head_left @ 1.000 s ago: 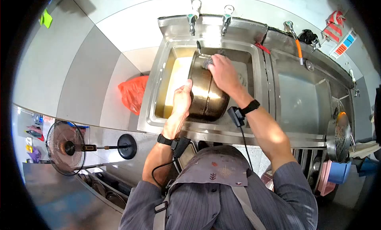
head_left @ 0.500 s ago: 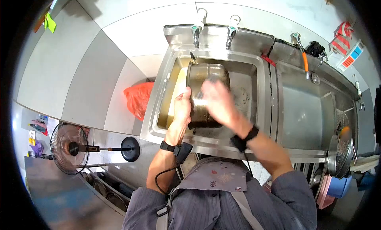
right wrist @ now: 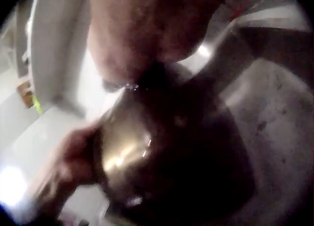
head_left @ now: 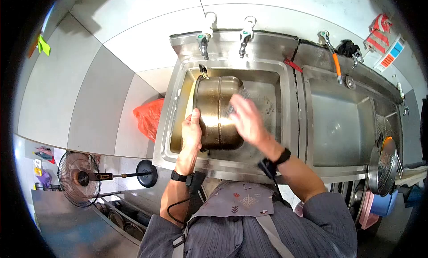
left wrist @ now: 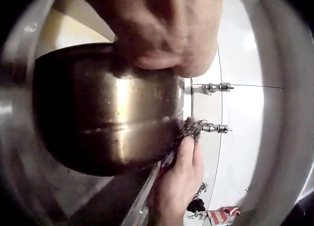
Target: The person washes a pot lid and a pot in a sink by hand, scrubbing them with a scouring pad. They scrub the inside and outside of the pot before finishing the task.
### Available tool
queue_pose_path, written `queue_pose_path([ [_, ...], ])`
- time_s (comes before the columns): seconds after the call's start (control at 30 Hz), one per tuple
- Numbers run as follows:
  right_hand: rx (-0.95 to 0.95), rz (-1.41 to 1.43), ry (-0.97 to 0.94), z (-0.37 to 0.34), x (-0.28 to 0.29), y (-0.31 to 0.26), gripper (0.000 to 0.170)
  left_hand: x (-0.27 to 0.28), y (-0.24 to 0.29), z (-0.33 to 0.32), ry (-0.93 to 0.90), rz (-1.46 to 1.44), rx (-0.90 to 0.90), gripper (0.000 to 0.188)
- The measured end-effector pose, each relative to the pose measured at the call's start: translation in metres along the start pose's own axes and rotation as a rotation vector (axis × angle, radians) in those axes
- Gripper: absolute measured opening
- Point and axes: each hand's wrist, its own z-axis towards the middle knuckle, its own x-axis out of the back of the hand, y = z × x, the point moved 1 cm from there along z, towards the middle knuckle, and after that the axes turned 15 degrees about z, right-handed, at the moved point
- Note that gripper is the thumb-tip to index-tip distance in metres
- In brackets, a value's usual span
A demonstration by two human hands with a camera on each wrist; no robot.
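Observation:
A large metal pot [head_left: 209, 97] lies on its side in the left basin of a steel sink [head_left: 290, 124], brownish with a shiny band. Its looped handle [head_left: 203, 71] sticks out at the far end. My left hand [head_left: 191, 133] grips the rim on the left, with the thumb on the outside wall. Over the pot's right side is my right hand [head_left: 249, 122], blurred in the head view. It holds a grey steel wool scrubber [left wrist: 190, 128] against the wall, pinched under the fingers and thumb in the left wrist view.
Two taps [head_left: 203, 46] stand behind this basin. A second basin [head_left: 336, 124] adjoins on the right, with a tap with an orange hose [head_left: 336, 64] behind it and strainers [head_left: 383, 164] at its right end. A red plastic bag [head_left: 148, 117] is left of the sink.
My right hand has moved with the scrubber from the pot's far end toward its nearer part. The pot sits a little farther left in the basin, my left hand still on its rim.

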Motion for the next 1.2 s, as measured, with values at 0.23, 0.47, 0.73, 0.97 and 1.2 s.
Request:
queue_pose_path([
  [0.23, -0.022, 0.082, -0.046, 0.049, 0.011, 0.041, 0.040, -0.007, 0.031, -0.017, 0.030, 0.108, 0.030, 0.061],
  [0.47, 0.410, -0.208, -0.195, -0.011, -0.016, -0.010, 0.035, -0.003, 0.030, 0.000, 0.028, 0.151, -0.005, 0.059],
  [0.73, 0.097, -0.021, -0.019, 0.064, -0.002, 0.047, 0.034, -0.006, 0.036, -0.006, 0.070, 0.187, -0.004, 0.055],
  [0.97, -0.814, 0.202, -0.119, 0.070, 0.012, 0.178, 0.045, -0.003, 0.028, -0.001, 0.080, 0.125, -0.029, 0.053],
  [1.2, -0.892, -0.741, -1.138, -0.038, -0.015, 0.213, 0.045, -0.003, 0.042, -0.012, 0.069, 0.088, -0.030, 0.051],
])
